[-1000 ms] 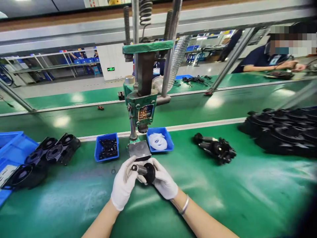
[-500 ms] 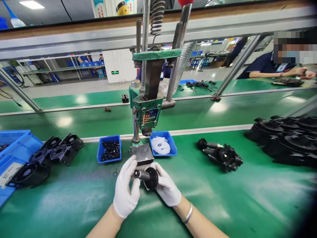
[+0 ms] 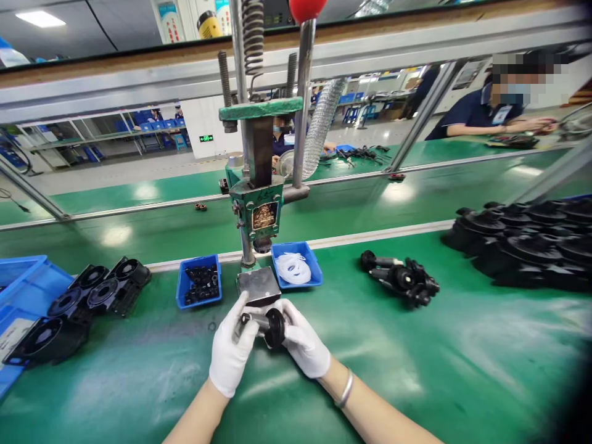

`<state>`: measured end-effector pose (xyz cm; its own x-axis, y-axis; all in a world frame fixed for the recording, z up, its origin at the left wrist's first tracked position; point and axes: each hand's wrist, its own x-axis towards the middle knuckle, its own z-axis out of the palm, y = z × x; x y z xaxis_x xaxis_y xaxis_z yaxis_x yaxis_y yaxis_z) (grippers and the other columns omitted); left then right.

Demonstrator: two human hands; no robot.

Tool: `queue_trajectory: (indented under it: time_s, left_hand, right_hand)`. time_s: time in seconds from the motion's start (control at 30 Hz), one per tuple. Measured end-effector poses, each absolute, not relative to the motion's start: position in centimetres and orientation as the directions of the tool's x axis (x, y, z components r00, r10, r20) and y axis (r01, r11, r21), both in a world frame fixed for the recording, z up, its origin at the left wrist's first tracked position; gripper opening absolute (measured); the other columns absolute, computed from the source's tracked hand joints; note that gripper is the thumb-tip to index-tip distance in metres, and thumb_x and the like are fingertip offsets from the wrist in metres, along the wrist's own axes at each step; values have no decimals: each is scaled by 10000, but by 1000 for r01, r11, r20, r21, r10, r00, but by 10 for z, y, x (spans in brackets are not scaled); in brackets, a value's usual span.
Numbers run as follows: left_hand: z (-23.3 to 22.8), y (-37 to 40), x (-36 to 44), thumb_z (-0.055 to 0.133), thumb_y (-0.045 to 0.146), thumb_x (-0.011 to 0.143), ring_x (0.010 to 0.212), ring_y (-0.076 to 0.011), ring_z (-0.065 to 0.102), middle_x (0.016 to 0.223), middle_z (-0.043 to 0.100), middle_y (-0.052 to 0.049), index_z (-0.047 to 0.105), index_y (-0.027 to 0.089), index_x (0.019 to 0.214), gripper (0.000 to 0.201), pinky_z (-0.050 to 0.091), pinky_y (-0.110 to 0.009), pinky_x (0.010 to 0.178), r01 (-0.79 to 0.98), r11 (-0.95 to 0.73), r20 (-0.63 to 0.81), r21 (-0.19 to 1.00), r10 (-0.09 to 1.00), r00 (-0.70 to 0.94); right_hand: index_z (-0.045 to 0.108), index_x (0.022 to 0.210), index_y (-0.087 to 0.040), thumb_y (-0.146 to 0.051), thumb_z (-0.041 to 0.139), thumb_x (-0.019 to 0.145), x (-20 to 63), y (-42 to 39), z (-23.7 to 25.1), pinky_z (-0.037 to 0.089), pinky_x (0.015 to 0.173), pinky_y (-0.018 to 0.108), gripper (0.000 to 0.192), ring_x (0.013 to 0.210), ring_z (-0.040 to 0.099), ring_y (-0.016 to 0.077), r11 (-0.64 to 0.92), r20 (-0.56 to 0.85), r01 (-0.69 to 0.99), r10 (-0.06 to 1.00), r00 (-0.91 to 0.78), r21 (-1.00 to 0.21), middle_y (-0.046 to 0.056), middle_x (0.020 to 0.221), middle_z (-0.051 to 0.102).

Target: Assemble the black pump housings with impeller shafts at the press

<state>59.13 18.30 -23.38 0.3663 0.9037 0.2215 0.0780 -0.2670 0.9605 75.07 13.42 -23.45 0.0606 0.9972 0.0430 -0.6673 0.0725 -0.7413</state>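
Both gloved hands hold one small black part (image 3: 268,325) just over the desk (image 3: 416,370), near its front edge and below the press (image 3: 253,203). The left hand (image 3: 230,354) has its fingers closed on the shaft. The right hand (image 3: 303,346) grips the round disc end. The part looks hard, stiff and light; the shaft may be slippery. The press label is too blurry to read.
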Motion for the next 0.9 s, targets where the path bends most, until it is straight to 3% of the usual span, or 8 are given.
queue_trajectory:
  time_s: [0.07, 0.23, 0.4, 0.5, 0.63, 0.77, 0.83, 0.9]
  left_hand:
    - [-234, 183, 592, 557, 385, 934, 1260, -256, 553, 1369, 583, -107, 454, 199, 1422, 532, 428, -393, 1107, -25, -158, 156, 987, 911, 381]
    - [-236, 185, 591, 617, 392, 897, 1337, -293, 468, 1489, 450, -117, 478, 223, 1409, 557, 423, -373, 1108, -256, -129, 237, 958, 859, 453]
    - [-233, 184, 592, 613, 370, 904, 1307, -286, 504, 1446, 502, -128, 507, 200, 1383, 519, 423, -378, 1108, -158, -103, 158, 982, 907, 391]
    - [-234, 185, 592, 598, 349, 913, 1299, -283, 513, 1459, 483, -141, 499, 190, 1382, 505, 428, -385, 1103, -173, -131, 192, 976, 892, 409]
    - [-238, 185, 588, 501, 298, 957, 1326, -292, 482, 1464, 471, -154, 398, 206, 1452, 514, 434, -438, 1093, -93, -338, 344, 937, 838, 422]
    - [-235, 185, 588, 447, 204, 957, 1409, -278, 363, 1538, 368, -111, 334, 250, 1488, 545, 322, -470, 1169, 147, -677, 571, 722, 701, 428]
    - [-234, 185, 590, 416, 169, 955, 1420, -256, 345, 1546, 356, -98, 260, 259, 1517, 590, 316, -446, 1177, 172, -746, 599, 643, 630, 495]
    - [-235, 184, 593, 404, 169, 958, 1427, -252, 331, 1550, 350, -94, 224, 258, 1528, 605, 322, -435, 1175, 172, -747, 580, 642, 620, 528]
  right_hand:
    - [472, 849, -222, -347, 835, 664, 750, 134, -234, 453, 542, 231, 426, 673, 501, 137, 72, 45, -663, 997, 58, -745, -19, 802, 509]
    - [469, 845, -219, -341, 828, 654, 755, 134, -233, 431, 576, 238, 425, 674, 482, 133, 98, 45, -664, 994, 96, -741, -25, 810, 494]
    - [464, 840, -220, -374, 819, 671, 757, 134, -235, 402, 582, 238, 423, 680, 453, 136, 122, 62, -606, 991, 120, -786, -22, 802, 488]
    - [479, 841, -215, -382, 829, 659, 757, 135, -236, 380, 572, 227, 429, 683, 434, 134, 137, 67, -590, 988, 139, -796, -20, 799, 485]
    - [488, 832, -210, -403, 846, 632, 757, 136, -238, 380, 574, 228, 453, 680, 422, 134, 141, 73, -588, 988, 137, -796, -17, 797, 483]
    - [493, 835, -212, -406, 850, 627, 757, 136, -238, 385, 568, 224, 457, 668, 420, 128, 141, 70, -590, 987, 142, -795, -18, 795, 479]
    - [493, 838, -213, -391, 849, 631, 756, 136, -237, 388, 569, 220, 448, 674, 426, 128, 144, 61, -590, 985, 159, -795, -18, 798, 481]
    - [492, 832, -214, -393, 851, 624, 756, 136, -235, 395, 566, 221, 452, 673, 433, 130, 149, 56, -590, 983, 173, -793, -18, 795, 484]
